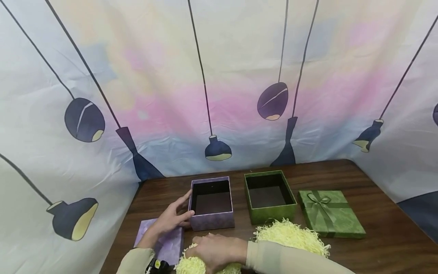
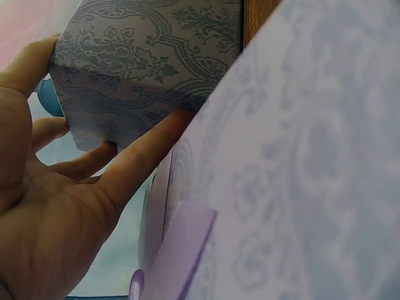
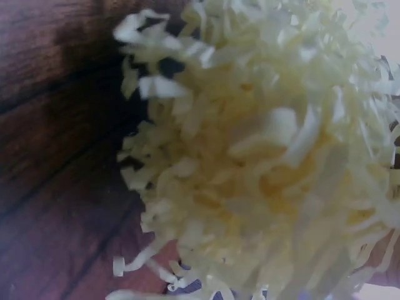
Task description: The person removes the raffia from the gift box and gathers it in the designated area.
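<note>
An open purple box (image 1: 213, 220) stands on the table with its dark inside facing up. My left hand (image 1: 171, 217) holds it at the left side, thumb at the near corner and fingers spread along the wall; in the left wrist view the fingers (image 2: 147, 156) press against its patterned surface. My right hand (image 1: 220, 249) grips pale yellow shredded paper (image 1: 191, 265) in front of that box, its fingertips buried. A thick clump of the shreds (image 3: 269, 156) fills the right wrist view and hides the hand. Beneath my left wrist lies a purple lid (image 1: 171, 245).
Right of the purple box stands an open green box (image 1: 272, 215). A green lid with a ribbon bow (image 1: 342, 213) lies farther right. Another heap of yellow shreds (image 1: 291, 236) sits before the green box, beside my right forearm. A printed curtain (image 1: 239, 57) hangs behind the table (image 1: 383, 243).
</note>
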`<move>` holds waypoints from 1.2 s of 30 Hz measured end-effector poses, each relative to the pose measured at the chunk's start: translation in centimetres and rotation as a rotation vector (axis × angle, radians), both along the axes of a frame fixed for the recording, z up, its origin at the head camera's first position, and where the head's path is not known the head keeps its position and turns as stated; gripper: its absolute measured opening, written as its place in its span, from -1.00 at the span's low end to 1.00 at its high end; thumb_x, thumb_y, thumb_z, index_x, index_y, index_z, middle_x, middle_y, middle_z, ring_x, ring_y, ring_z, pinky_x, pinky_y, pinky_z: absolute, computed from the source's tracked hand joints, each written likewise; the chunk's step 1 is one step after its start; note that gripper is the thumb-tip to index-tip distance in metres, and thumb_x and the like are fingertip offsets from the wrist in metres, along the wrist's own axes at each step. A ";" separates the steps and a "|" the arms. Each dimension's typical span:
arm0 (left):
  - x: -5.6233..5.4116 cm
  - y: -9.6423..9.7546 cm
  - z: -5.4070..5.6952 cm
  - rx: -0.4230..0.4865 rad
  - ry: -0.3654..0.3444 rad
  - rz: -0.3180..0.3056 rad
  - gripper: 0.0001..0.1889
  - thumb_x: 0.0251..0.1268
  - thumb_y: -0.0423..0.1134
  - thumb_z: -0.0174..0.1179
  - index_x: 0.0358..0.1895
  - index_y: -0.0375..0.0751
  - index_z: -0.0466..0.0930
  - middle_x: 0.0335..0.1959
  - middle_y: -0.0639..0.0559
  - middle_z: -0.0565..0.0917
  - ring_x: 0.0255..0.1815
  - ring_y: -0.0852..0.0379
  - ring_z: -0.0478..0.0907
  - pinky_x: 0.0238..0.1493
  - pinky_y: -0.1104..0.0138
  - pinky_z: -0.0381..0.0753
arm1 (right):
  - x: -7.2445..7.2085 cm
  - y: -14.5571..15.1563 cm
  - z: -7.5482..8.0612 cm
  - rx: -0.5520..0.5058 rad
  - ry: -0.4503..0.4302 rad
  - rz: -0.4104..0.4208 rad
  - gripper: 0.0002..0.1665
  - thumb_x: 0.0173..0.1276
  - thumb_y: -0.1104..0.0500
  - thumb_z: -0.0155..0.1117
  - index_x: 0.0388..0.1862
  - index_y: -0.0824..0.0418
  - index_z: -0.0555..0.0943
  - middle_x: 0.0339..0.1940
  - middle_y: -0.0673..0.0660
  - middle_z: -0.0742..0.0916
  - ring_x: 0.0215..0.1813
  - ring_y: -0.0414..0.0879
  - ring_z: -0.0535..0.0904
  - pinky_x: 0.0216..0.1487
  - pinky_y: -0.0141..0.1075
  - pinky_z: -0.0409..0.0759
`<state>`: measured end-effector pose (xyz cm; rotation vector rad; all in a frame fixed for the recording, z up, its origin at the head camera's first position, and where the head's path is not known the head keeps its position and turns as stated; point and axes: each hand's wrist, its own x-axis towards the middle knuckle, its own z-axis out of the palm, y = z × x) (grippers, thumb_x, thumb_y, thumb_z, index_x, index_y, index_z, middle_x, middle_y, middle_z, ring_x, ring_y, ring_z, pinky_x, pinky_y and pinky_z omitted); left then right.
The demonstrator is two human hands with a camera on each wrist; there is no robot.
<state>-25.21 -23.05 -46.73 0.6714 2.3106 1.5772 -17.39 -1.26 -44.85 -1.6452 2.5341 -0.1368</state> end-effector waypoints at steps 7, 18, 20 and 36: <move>0.2 0.1 0.0 -0.017 0.009 0.016 -0.20 0.41 -0.22 0.17 0.58 -0.08 -0.10 0.58 -0.27 -0.10 0.48 -0.44 0.00 -0.12 0.18 0.72 | 0.2 -0.3 -0.9 0.072 0.012 0.027 -0.42 0.18 -0.09 0.44 0.21 -0.28 0.52 -0.02 -0.14 0.59 -0.19 -0.28 0.60 -0.21 -0.33 0.61; 0.4 0.1 0.1 0.041 -0.062 -0.010 -0.17 0.42 -0.26 0.14 0.59 -0.09 -0.18 0.51 -0.47 -0.02 0.43 -0.49 0.04 -0.13 0.05 0.71 | 0.5 -0.3 -1.8 0.098 0.112 0.020 -0.68 0.41 -0.11 0.11 0.12 -0.40 0.53 -0.04 -0.17 0.59 -0.15 -0.23 0.59 -0.20 -0.35 0.59; 0.2 0.1 0.1 0.054 -0.065 -0.018 -0.18 0.43 -0.28 0.13 0.59 -0.11 -0.19 0.49 -0.51 0.00 0.41 -0.52 0.06 -0.14 0.04 0.70 | 0.5 -0.3 -1.9 0.105 0.131 0.026 -0.68 0.42 -0.14 0.09 0.13 -0.40 0.53 -0.02 -0.17 0.59 -0.14 -0.22 0.59 -0.20 -0.36 0.59; 0.0 0.1 -0.2 0.077 -0.101 -0.033 -0.19 0.46 -0.26 0.10 0.60 -0.06 -0.21 0.47 -0.55 0.02 0.38 -0.52 0.13 -0.13 0.01 0.70 | 1.5 -0.2 -3.1 0.104 0.256 0.003 -0.63 0.41 -0.28 0.05 0.17 -0.44 0.50 0.00 -0.15 0.54 -0.16 -0.17 0.51 -0.55 -0.42 0.50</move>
